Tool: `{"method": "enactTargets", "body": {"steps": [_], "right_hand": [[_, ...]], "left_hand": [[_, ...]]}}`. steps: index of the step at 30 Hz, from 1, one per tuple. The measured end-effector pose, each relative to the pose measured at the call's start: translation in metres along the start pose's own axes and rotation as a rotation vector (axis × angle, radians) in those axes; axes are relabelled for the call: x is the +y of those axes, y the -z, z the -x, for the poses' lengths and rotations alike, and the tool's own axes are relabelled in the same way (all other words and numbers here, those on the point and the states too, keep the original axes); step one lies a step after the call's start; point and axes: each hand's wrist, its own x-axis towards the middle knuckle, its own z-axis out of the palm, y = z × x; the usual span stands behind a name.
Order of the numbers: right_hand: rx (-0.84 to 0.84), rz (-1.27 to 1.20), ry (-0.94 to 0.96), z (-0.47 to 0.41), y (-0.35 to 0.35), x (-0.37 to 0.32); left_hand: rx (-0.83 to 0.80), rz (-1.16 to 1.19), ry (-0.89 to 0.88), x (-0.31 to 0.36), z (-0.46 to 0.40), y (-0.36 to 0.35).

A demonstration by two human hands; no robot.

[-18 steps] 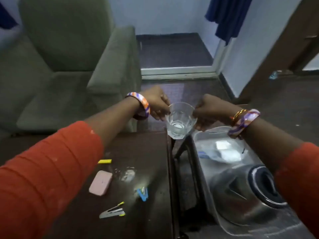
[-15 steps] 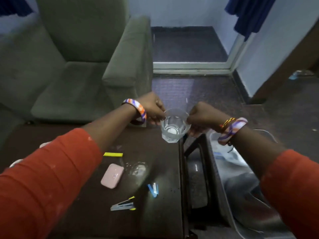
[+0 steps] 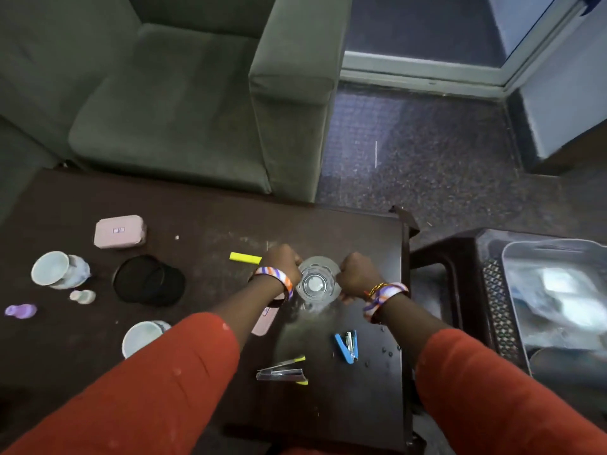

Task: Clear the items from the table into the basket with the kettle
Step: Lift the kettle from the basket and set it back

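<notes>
Dark wooden tabletop (image 3: 210, 205) in front of a green armchair (image 3: 170, 93); speckled carpet to the right. Beyond the tabletop's right edge, a dark stool carries a clear basket (image 3: 512, 290); contents blurred, kettle not made out.

Clear drinking glass (image 3: 318, 285) sits toward the right end of the tabletop, about midway between far and near edges, seen from straight above. Whether its base touches the wood cannot be told.

Left hand (image 3: 282, 262) at the glass's left side, right hand (image 3: 354, 272) at its right side. Both are curled into loose fists, fingers bent in and pressed against the rim; fingertips hidden under the knuckles. Patterned bangles on both wrists, red sleeves.

Nearby: yellow strip (image 3: 244, 257) just left of the left hand, blue stapler (image 3: 346, 346) toward the near edge, clear stapler (image 3: 282, 372) beside it. Left end: pink case (image 3: 120, 231), black coasters (image 3: 147, 284), two pale cups (image 3: 59, 269).
</notes>
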Motion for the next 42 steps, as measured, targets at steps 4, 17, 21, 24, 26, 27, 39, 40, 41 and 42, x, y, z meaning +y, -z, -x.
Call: {"method": "enactTargets", "body": {"steps": [4, 17, 21, 24, 26, 27, 39, 40, 41, 42], "right_hand": [[-0.024, 0.031, -0.032, -0.008, -0.017, 0.005], [-0.042, 0.009, 0.089, 0.061, 0.038, -0.003], [0.111, 0.018, 0.192, 0.118, 0.098, 0.008], [0.265, 0.074, 0.208, 0.164, 0.15, 0.041], [0.345, 0.107, 0.216, 0.198, 0.186, 0.068], [0.37, 0.113, 0.218, 0.215, 0.203, 0.084], [0.057, 0.236, -0.015, 0.274, 0.284, 0.325], [0.078, 0.294, -0.003, 0.268, 0.281, 0.333], [0.116, 0.329, 0.005, 0.263, 0.279, 0.337], [0.168, 0.351, 0.017, 0.257, 0.276, 0.343]], "left_hand": [[0.006, 0.003, 0.048, -0.012, -0.006, -0.013], [0.017, -0.24, -0.237, 0.053, 0.056, 0.011], [0.032, -0.28, -0.47, 0.126, 0.094, 0.019], [0.069, -0.272, -0.613, 0.19, 0.127, 0.011], [0.081, -0.226, -0.688, 0.231, 0.15, -0.002], [0.079, -0.199, -0.722, 0.251, 0.162, -0.011], [0.064, -0.2, -0.79, 0.355, 0.21, -0.108], [0.07, -0.209, -0.773, 0.354, 0.209, -0.111], [0.078, -0.225, -0.756, 0.353, 0.207, -0.114], [0.09, -0.24, -0.738, 0.351, 0.206, -0.117]]}}
